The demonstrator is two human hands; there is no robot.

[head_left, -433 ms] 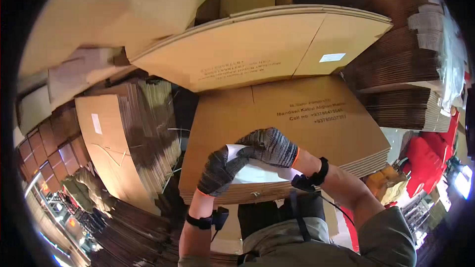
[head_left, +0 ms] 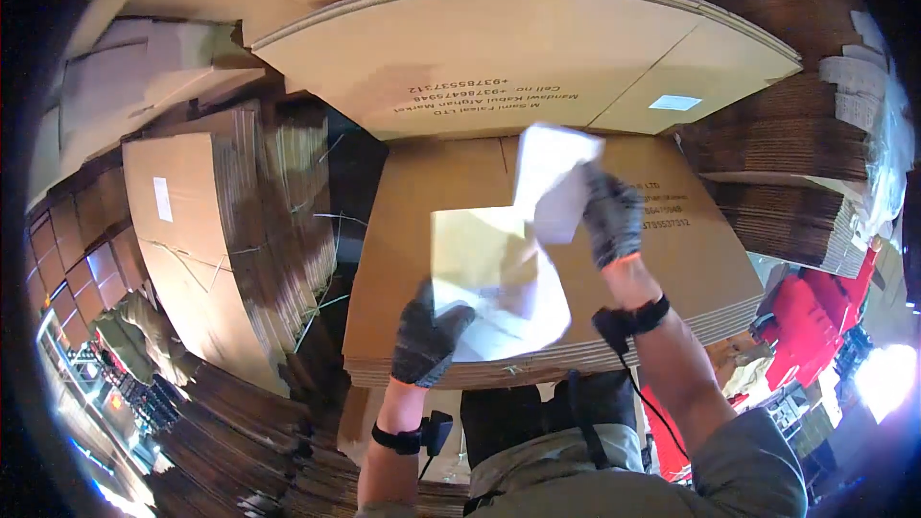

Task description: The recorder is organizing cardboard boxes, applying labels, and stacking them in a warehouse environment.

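Note:
My left hand (head_left: 429, 334), in a dark grey knit glove, is closed on the edge of a bundle of white and pale yellow paper sheets (head_left: 504, 302). My right hand (head_left: 614, 214), gloved alike, grips a smaller white sheet (head_left: 556, 161) above and to the right of the bundle. Motion blurs the papers, and I cannot tell whether the small sheet still joins the bundle. Both hands are over a stack of flattened cardboard boxes (head_left: 422, 177), which bears dark print partly covered by my right hand and the paper.
Folded-back cardboard panels (head_left: 460, 67) with a white label (head_left: 675, 103) lean behind the stack. A strapped bundle of flattened boxes (head_left: 182, 249) stands at left. More cardboard stacks (head_left: 787, 134) rise at right, near red fabric (head_left: 815, 326).
My hands were close together over the paper and are now apart. The right has moved up and to the right with a sheet, and the paper bundle now shows spread open in my left.

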